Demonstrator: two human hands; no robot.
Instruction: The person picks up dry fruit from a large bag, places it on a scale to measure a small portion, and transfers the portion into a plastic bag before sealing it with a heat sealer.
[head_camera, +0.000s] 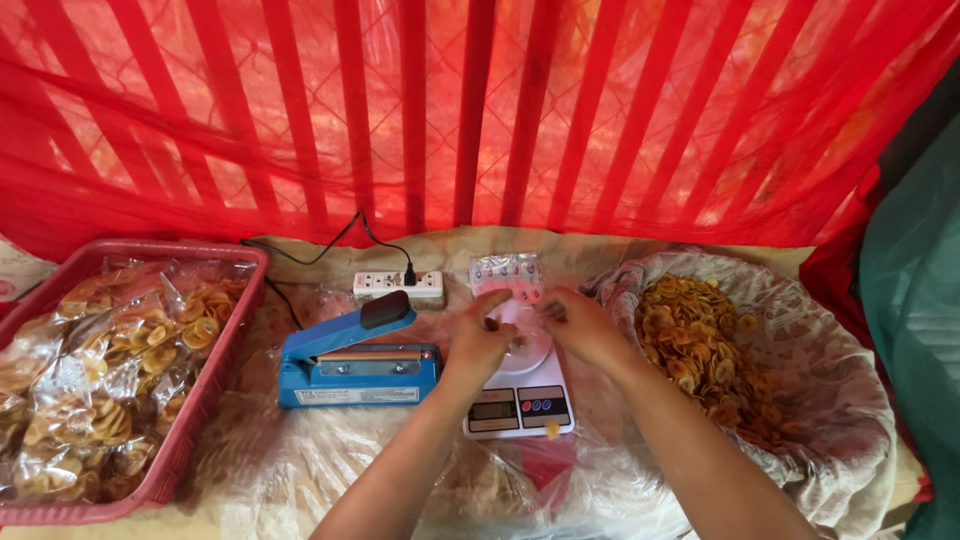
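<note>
Both hands (530, 335) — pinching clear bag (507, 275)

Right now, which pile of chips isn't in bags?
The pile in the lined basket on the right is loose. The chips in the red crate on the left are bagged.

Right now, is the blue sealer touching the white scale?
Apart. The head view shows a strip of cloth between the blue sealer and the white scale.

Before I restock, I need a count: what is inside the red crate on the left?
The red crate holds clear sealed bags of yellow chips, piled in layers. Only the top bags show; those underneath and the crate's floor are covered, so no full count.
</note>
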